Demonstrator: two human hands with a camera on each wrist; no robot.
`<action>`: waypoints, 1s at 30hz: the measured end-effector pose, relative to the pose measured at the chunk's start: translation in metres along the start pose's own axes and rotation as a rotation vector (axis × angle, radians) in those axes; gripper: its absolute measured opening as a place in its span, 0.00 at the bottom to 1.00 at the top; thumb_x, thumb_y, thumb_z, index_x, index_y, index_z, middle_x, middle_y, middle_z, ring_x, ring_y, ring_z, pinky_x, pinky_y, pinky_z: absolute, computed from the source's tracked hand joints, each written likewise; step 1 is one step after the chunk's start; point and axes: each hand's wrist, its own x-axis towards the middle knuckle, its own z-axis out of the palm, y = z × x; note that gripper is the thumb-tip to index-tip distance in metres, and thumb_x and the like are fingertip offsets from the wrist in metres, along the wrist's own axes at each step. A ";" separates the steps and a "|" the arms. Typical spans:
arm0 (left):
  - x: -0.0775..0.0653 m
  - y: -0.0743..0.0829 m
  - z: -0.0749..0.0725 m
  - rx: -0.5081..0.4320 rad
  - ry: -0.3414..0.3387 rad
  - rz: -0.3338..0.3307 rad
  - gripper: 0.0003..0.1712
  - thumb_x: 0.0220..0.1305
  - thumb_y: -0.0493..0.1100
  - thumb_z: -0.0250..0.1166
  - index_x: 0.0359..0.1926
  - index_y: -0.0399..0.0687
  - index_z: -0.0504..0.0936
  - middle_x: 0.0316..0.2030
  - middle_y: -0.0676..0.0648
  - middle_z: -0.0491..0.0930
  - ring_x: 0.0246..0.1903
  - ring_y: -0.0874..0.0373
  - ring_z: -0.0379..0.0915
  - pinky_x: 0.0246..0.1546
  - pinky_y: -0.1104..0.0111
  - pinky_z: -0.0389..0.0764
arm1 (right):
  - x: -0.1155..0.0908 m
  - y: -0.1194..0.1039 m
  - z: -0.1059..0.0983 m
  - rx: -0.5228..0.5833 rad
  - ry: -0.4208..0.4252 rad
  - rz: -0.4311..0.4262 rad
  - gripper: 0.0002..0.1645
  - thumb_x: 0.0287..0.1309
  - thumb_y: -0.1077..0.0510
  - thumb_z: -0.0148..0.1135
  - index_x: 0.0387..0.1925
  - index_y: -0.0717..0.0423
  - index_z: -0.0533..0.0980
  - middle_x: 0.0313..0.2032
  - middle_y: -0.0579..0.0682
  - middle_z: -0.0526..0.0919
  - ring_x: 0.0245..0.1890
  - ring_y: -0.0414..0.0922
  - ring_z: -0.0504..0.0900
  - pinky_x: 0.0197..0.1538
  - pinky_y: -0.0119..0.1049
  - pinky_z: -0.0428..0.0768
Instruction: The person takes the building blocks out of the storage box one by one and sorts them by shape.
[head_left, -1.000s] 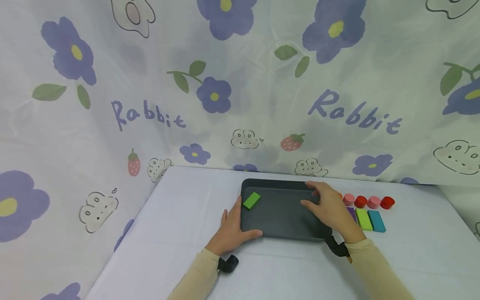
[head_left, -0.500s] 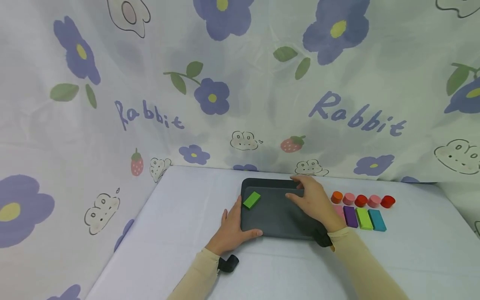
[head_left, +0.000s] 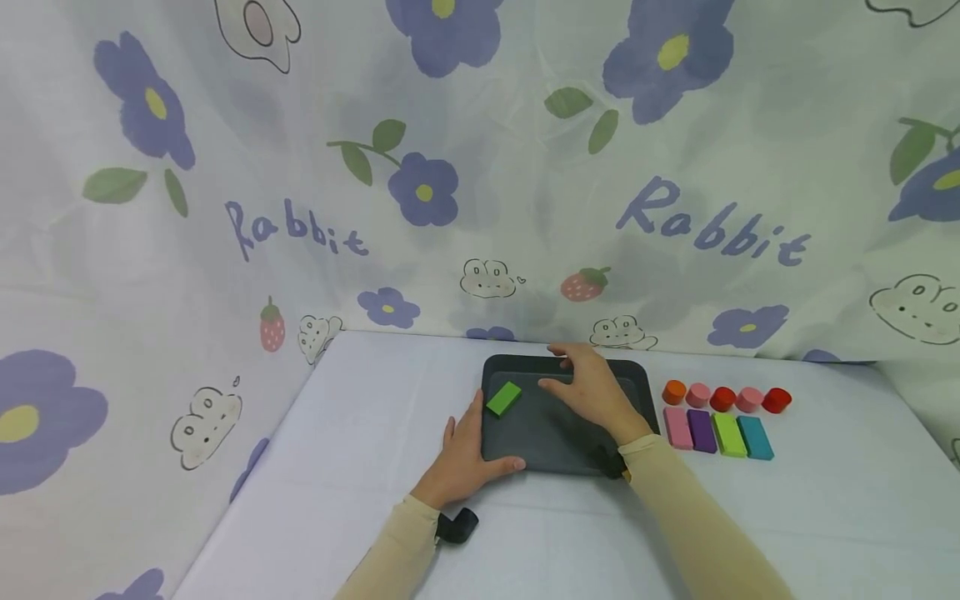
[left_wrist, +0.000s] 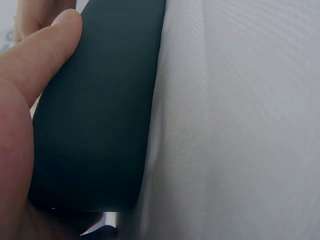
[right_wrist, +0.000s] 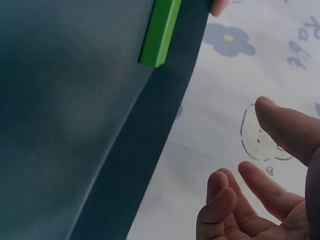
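Observation:
A dark grey rectangular tray (head_left: 532,437) lies on the white-covered table. Inside it, near the left wall, sits a green rectangular block (head_left: 504,400), whose end also shows in the right wrist view as a bright green bar (right_wrist: 162,32). My left hand (head_left: 461,462) rests against the tray's front left corner, fingers straight along the left side and thumb spread along the front rim. The left wrist view shows that thumb (left_wrist: 50,55) beside the dark tray wall (left_wrist: 95,125). Over the tray hovers my right hand (head_left: 596,392), thumb and fingers apart, nothing between them, right of the block.
Right of the tray stands a row of orange, pink and red round pieces (head_left: 723,399). In front of them are rectangular blocks in pink (head_left: 678,428), purple (head_left: 702,431), lime (head_left: 729,435) and teal (head_left: 755,438). A patterned curtain (head_left: 495,208) hangs behind the table.
My right hand has moved left across the tray towards the green block, uncovering the tray's right edge and the pieces beside it. The left hand, tray and green block have stayed put.

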 end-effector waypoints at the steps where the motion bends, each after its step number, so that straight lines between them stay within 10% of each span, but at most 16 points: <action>1: 0.000 0.000 0.000 -0.001 -0.004 -0.002 0.74 0.54 0.72 0.70 0.80 0.45 0.32 0.79 0.44 0.43 0.77 0.49 0.42 0.74 0.44 0.31 | 0.001 0.000 0.002 0.001 -0.003 -0.002 0.36 0.58 0.53 0.73 0.65 0.62 0.72 0.60 0.60 0.77 0.53 0.54 0.79 0.53 0.52 0.80; 30: -0.008 -0.008 0.001 -0.014 0.012 0.039 0.72 0.56 0.68 0.71 0.80 0.42 0.33 0.79 0.42 0.44 0.77 0.49 0.43 0.73 0.42 0.31 | 0.028 -0.011 0.050 -0.097 -0.251 -0.002 0.41 0.55 0.50 0.76 0.65 0.65 0.72 0.59 0.59 0.78 0.56 0.53 0.80 0.59 0.46 0.79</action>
